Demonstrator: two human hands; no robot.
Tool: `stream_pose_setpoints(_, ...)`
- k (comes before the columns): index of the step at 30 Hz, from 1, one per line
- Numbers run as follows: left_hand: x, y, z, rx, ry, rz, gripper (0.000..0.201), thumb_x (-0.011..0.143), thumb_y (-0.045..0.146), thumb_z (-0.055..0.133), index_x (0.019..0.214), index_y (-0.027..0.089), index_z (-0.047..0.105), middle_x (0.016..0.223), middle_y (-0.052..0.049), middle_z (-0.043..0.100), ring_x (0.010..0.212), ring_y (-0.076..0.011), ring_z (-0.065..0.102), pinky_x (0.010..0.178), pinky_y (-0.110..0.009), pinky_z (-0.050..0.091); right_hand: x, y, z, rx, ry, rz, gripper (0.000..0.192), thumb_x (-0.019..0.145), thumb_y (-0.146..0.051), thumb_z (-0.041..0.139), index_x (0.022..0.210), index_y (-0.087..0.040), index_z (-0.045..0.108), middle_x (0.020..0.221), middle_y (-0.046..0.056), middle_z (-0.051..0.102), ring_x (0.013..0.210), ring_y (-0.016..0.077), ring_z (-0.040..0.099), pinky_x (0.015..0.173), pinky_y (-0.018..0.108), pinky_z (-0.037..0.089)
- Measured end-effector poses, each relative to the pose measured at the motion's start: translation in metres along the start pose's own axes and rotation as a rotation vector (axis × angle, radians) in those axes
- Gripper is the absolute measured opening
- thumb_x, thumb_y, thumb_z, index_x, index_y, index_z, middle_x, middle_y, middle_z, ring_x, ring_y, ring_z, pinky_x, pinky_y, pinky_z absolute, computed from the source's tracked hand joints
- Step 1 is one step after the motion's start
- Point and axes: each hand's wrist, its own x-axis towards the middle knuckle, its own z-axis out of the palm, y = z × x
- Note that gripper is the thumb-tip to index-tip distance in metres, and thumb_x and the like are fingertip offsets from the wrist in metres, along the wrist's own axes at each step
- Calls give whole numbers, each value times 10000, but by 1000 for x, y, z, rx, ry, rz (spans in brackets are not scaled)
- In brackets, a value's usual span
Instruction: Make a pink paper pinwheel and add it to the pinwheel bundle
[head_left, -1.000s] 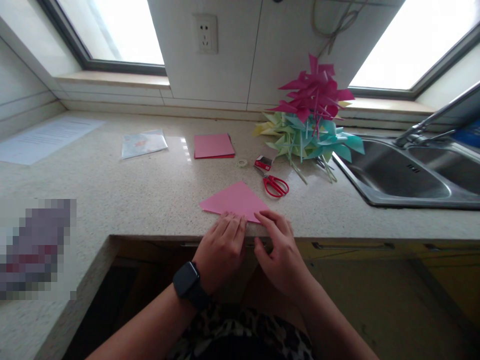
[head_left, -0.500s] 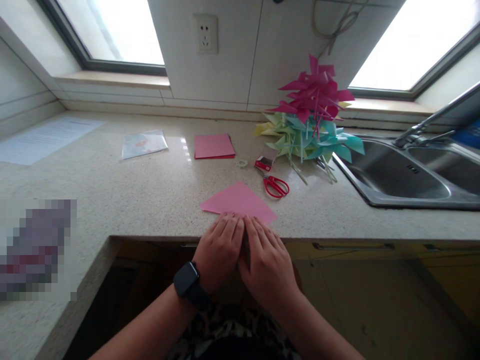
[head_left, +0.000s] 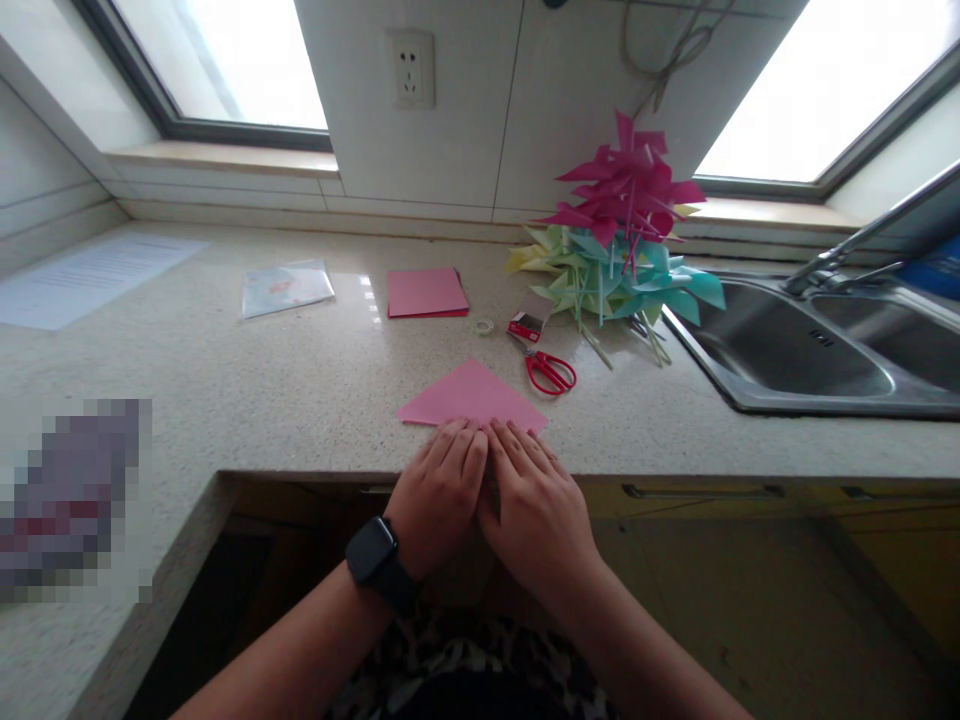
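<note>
Two hands, the left hand (head_left: 442, 490) and right hand (head_left: 534, 505), lie side by side with flat, extended fingers pressing one pink paper sheet (head_left: 472, 395) at the near edge of the countertop (head_left: 262, 380), grasping nothing. Beyond lie one pair of red scissors (head_left: 550, 371), one tape roll (head_left: 483, 326), one pink paper stack (head_left: 425, 292) and one pile of paper pinwheels (head_left: 619, 240).

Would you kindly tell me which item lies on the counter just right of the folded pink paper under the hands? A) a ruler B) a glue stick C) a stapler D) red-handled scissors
D: the red-handled scissors lie on the countertop just beyond the right corner of the folded pink paper, which the left hand and right hand press flat.
</note>
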Motion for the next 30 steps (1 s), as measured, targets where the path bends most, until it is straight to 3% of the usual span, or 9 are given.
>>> stream_pose_setpoints(7,1,3,-8,25,-49,-48,471,930,106,464,1391,12,459,1366,-224,546,1321,-346,475,1137,-508,410,3,0,-4,5,-27,5,602,872,-275,531,1440,-76,512,1520,128,465,1424,264,421,1215,434,304)
stream_pose_setpoints(13,-1,5,-15,80,-86,-114,507,917,118,493,1413,19,459,1302,-219,549,1221,-353,531,1097,-511,441,7,-1,-4,-2,-62,13,645,859,-291,520,1454,-44,486,1530,152,444,1441,272,394,1227,428,273)
stream_pose_setpoints(21,3,1,-13,80,-101,-65,502,925,130,472,1413,10,470,1394,-205,536,1345,-358,440,1159,-493,376,12,-2,-4,-14,-98,11,687,842,-296,501,1469,-19,455,1553,176,403,1459,273,359,1238,403,228)
stream_pose_setpoints(30,8,-4,-17,80,-106,-49,512,915,156,480,1404,4,484,1372,-225,570,1261,-336,527,1127,-496,410,17,0,-3,-4,-122,7,754,810,-310,505,1488,7,411,1572,195,363,1478,283,317,1242,406,206)
